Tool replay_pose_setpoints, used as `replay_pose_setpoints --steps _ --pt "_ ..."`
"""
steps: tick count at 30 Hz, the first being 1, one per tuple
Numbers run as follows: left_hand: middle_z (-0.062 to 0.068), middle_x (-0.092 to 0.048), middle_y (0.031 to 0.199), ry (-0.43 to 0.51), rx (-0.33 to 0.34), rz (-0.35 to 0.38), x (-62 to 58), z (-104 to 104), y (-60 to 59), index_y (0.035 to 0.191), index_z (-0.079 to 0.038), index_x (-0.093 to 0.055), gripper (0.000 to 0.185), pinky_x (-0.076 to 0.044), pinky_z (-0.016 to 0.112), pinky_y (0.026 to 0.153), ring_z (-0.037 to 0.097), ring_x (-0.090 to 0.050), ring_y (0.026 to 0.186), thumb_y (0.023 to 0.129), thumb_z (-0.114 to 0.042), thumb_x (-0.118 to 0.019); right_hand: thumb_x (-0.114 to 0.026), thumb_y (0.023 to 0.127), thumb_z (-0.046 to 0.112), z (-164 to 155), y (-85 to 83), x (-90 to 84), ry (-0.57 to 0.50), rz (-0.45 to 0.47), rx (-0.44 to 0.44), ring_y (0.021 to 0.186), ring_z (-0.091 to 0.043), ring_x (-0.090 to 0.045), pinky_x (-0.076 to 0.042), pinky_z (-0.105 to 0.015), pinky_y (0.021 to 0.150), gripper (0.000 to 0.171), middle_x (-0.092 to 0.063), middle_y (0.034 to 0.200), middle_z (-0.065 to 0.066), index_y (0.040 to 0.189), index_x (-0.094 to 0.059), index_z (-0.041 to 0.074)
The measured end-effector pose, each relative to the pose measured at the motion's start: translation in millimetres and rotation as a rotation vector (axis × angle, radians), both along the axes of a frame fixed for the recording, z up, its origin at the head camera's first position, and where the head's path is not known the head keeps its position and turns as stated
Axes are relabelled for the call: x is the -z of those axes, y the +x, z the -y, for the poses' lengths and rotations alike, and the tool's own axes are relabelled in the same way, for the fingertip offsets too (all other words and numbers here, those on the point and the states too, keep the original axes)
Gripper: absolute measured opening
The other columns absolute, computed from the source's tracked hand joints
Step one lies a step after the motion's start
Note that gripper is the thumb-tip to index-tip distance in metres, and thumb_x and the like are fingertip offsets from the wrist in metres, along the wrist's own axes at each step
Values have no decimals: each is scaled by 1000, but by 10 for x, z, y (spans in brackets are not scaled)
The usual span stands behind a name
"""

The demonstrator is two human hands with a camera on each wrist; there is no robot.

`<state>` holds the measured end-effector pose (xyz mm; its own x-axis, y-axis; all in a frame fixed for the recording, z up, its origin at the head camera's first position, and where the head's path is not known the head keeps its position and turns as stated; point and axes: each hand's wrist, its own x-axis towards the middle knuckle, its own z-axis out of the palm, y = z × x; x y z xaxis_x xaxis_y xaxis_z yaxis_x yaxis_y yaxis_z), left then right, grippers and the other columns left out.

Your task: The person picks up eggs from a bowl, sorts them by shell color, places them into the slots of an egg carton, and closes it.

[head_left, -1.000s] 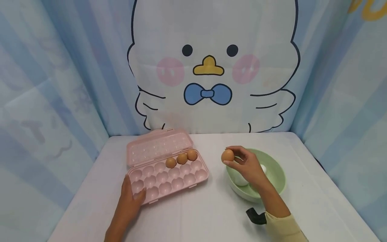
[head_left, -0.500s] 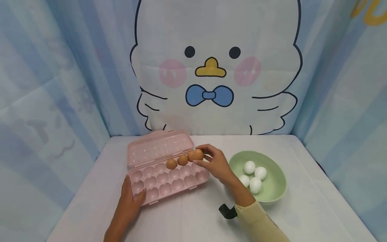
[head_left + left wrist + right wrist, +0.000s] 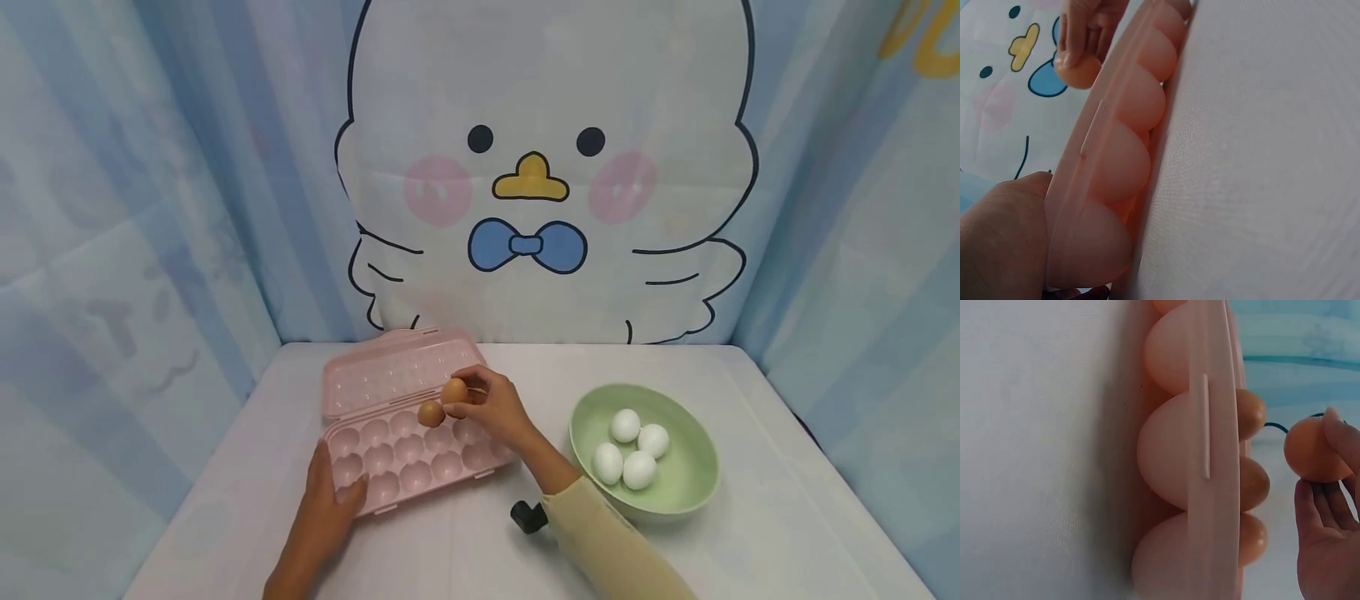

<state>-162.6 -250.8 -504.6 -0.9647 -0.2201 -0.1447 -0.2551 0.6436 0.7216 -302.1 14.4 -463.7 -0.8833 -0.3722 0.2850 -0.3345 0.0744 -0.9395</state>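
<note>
A pink egg tray (image 3: 408,467) lies open on the table, its lid (image 3: 390,375) folded back. My right hand (image 3: 483,407) pinches a brown egg (image 3: 453,390) just above the tray's back row, beside another brown egg (image 3: 431,414) seated there. The right wrist view shows the held egg (image 3: 1315,451) apart from three brown eggs (image 3: 1254,483) sitting in the tray (image 3: 1210,456). My left hand (image 3: 330,500) rests on the tray's near-left corner with its fingers laid flat. In the left wrist view the held egg (image 3: 1079,67) hangs above the tray's rim (image 3: 1094,137).
A green bowl (image 3: 686,492) with several white eggs (image 3: 625,425) stands to the right of the tray. Blue curtain walls and a cartoon chick backdrop close in the table on three sides. A black strap (image 3: 528,515) sits at my right wrist.
My right hand has carried the brown egg leftward from above the green bowl to over the tray's back row. The left hand has stayed on the tray's corner.
</note>
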Motion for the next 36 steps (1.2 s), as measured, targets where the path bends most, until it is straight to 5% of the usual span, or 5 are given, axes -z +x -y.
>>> replay_pose_setpoints --steps 22,28,36 --pt "26 13 168 15 -10 5 33 19 24 161 -1 17 101 -8 59 119 48 1 153 103 -44 -55 -85 87 12 274 -146 108 96 37 -40 106 -24 -69 -60 -33 85 43 -70 118 -4 126 -67 9" --pt "26 12 168 10 -14 15 4 19 23 161 -1 16 100 -8 60 119 48 2 153 104 -43 -54 -88 85 15 395 -153 62 150 1 -37 107 -19 -69 -55 -37 94 43 -71 115 0 124 -70 12" --pt "24 13 169 24 -25 20 41 5 -15 162 -4 16 100 -7 61 119 47 2 154 103 -43 -55 -88 84 13 563 -138 91 168 66 -117 109 -17 -66 -56 -31 90 41 -69 115 2 121 -70 15"
